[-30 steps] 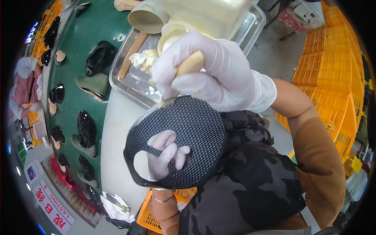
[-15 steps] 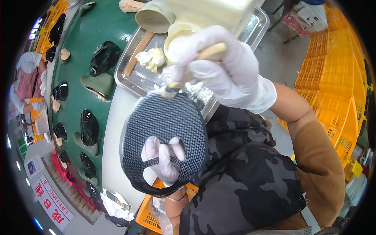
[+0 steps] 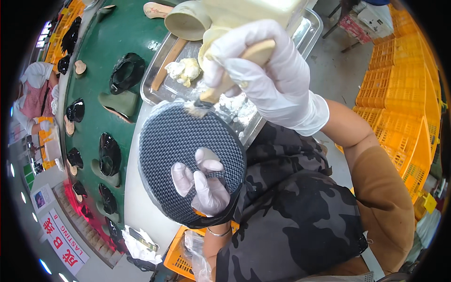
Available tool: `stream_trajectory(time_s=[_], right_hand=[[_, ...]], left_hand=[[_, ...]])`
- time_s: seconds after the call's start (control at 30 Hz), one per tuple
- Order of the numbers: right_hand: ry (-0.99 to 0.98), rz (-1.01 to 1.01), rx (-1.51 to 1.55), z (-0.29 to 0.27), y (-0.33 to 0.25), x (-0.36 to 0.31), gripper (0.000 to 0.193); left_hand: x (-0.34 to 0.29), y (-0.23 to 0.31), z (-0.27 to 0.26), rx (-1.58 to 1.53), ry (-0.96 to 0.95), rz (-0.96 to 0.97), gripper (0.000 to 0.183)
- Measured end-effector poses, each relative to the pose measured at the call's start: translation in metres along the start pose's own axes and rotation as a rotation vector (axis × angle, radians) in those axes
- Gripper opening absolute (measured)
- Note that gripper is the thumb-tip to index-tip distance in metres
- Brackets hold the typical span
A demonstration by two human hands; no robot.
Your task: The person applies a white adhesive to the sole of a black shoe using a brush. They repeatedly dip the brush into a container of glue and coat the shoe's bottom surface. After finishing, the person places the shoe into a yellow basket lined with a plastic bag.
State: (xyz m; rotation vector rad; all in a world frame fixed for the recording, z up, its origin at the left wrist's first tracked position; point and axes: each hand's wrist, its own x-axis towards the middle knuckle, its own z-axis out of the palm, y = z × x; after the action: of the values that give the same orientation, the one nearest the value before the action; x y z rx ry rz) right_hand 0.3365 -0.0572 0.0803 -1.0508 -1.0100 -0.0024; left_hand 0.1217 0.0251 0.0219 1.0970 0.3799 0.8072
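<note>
A dark grey woven shoe upper (image 3: 188,136) with a pale, wet-looking edge hangs in front of me, its rounded end away from me. Gloved in white, my left hand (image 3: 206,185) holds it from beneath, with fingers poking up through its opening and curled over the fabric. A wooden-handled brush (image 3: 210,95) is gripped in my right hand (image 3: 272,77), also gloved. Its whitish bristles touch the upper near the far edge. Just beyond lies a metal tray (image 3: 149,96) holding a crumpled pale lump (image 3: 186,70), a wooden stick (image 3: 168,64) and white residue.
A cream container (image 3: 263,16) and a beige cup-like vessel (image 3: 188,23) stand at the tray's far end. Left runs a green conveyor belt (image 3: 134,35) with black shoe uppers (image 3: 127,73) and lasts. Orange crates (image 3: 394,89) stack at right. A co-worker (image 3: 37,91) is at far left.
The upper has turned and shifted a little left. The brush bristles have moved slightly left along its far edge. My left fingers have shifted right in the opening.
</note>
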Motion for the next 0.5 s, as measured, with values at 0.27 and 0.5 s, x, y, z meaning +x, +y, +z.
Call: stream_trajectory(time_s=[0.27, 0.5], right_hand=[[-0.062, 0.246, 0.021, -0.011, -0.021, -0.021, 0.014], [-0.013, 0.127, -0.025, 0.003, -0.011, -0.017, 0.012]], left_hand=[[0.015, -0.020, 0.002, 0.281, 0.002, 0.400, 0.049], [0.019, -0.036, 0.030, 0.207, 0.282, 0.670, 0.044]])
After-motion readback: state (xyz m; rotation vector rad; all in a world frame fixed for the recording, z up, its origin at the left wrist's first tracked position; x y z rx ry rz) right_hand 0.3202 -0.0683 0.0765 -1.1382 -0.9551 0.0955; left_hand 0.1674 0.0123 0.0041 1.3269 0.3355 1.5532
